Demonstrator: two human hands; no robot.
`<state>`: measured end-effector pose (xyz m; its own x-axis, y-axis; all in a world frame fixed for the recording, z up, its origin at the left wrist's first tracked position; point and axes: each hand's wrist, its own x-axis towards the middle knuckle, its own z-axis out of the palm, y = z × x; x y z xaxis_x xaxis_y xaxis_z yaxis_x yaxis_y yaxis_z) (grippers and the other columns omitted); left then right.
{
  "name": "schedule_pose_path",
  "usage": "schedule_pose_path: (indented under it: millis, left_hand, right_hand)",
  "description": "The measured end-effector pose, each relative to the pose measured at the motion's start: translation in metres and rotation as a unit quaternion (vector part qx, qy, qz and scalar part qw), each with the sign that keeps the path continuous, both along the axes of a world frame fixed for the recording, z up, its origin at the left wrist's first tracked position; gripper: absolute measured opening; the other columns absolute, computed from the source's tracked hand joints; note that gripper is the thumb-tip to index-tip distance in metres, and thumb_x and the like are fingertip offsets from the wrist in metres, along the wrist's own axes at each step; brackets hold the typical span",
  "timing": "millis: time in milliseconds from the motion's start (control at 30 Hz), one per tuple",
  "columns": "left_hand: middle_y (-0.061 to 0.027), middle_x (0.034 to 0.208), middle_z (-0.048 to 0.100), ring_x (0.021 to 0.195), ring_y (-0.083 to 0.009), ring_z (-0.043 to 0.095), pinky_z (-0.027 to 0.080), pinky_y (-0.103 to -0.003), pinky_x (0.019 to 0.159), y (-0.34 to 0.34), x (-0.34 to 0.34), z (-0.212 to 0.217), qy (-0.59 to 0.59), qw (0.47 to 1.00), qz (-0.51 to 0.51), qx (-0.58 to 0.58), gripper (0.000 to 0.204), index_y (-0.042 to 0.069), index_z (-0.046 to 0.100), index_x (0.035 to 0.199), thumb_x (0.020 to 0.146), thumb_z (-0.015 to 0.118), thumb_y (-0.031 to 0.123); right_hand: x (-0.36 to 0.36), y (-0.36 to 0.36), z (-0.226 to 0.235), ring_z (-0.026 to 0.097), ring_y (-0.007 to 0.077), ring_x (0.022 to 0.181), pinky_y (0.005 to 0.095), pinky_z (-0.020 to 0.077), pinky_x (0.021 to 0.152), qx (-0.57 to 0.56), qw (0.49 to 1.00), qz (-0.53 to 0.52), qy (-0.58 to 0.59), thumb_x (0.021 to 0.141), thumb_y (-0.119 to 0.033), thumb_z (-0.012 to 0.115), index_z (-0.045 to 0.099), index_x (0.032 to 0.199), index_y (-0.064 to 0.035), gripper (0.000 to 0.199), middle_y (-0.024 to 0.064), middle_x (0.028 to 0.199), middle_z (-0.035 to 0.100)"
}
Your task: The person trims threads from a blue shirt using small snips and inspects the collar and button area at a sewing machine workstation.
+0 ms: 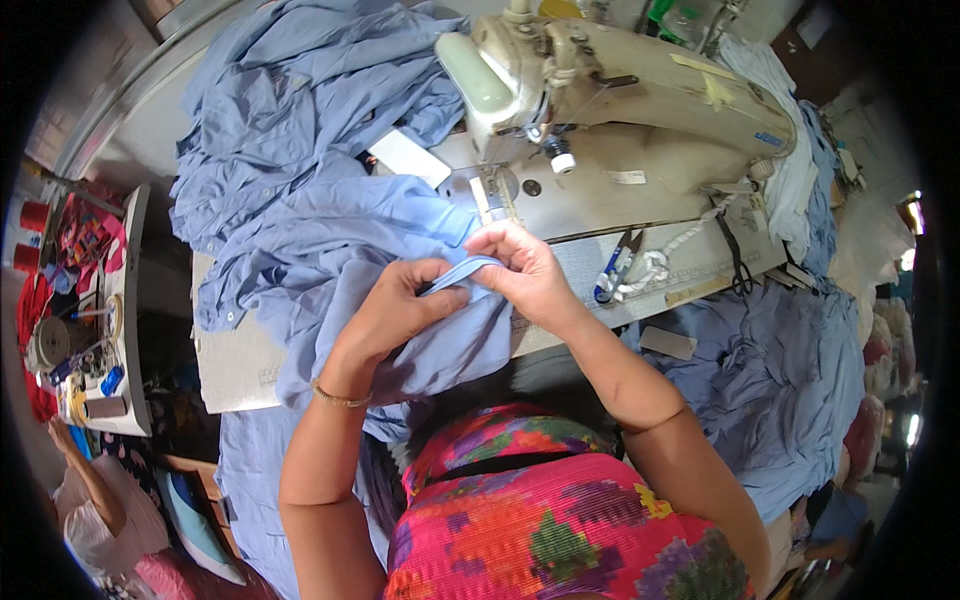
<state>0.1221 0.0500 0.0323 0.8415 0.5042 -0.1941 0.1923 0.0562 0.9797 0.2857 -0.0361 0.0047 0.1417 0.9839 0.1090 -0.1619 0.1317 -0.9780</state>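
Observation:
Both my hands pinch a folded edge of a light blue shirt [345, 235] just in front of the sewing machine's needle area. My left hand [405, 305] has thumb and fingers closed on the fold from the left. From the right, my right hand [525, 275] grips the same edge between thumb and fingertips. Part of the cloth drapes over the table's front edge towards my lap. The sewing machine [640, 85] stands behind my hands, its presser foot and needle plate [495, 190] just beyond the fingers of my right hand.
Piled blue shirts [260, 110] fill the back left, beside a white card [410, 157]. Right of my hands lie blue-handled thread snips [618, 267], a white cord [655, 268] and black scissors [738, 255]. More blue cloth [770, 380] heaps at right. A person [100, 500] sits at far left.

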Motion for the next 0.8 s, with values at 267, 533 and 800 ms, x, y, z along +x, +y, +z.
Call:
schedule_pose_path:
  millis: [267,533,800]
  left_hand:
    - [0.0011,0.086,0.063,0.078,-0.0048,0.055,0.042,-0.02,0.075,0.001,0.001,-0.013,-0.089,0.977,0.131,-0.145,0.014,0.001,0.066,0.09,0.077,0.061,0.001]
    - [0.0006,0.09,0.062,0.082,-0.0055,0.053,0.041,-0.02,0.077,0.001,0.004,-0.017,-0.112,0.976,0.102,-0.158,0.017,-0.001,0.064,0.094,0.078,0.058,0.0]
    - [0.0004,0.089,0.063,0.082,-0.0069,0.056,0.042,-0.021,0.078,-0.006,0.001,-0.021,-0.083,0.987,0.115,-0.074,0.019,0.0,0.064,0.093,0.076,0.058,-0.004]
  right_hand:
    - [0.079,0.005,0.015,0.055,0.0207,0.092,0.0298,0.0425,0.082,0.0,0.884,-0.182,-0.431,0.08,-0.003,0.057,0.057,0.104,-0.0017,0.024,0.0086,0.1,0.057]
    - [0.184,-0.02,0.007,0.052,0.0294,0.105,0.0338,0.0408,0.089,-0.127,0.787,-0.166,-0.58,0.079,-0.006,0.056,0.057,0.11,-0.0045,0.031,0.0116,0.113,0.055]
    - [0.174,-0.019,0.003,0.052,0.0291,0.104,0.0344,0.0401,0.089,-0.117,0.75,-0.204,-0.618,0.081,-0.011,0.055,0.059,0.108,-0.0058,0.027,0.0105,0.11,0.055]
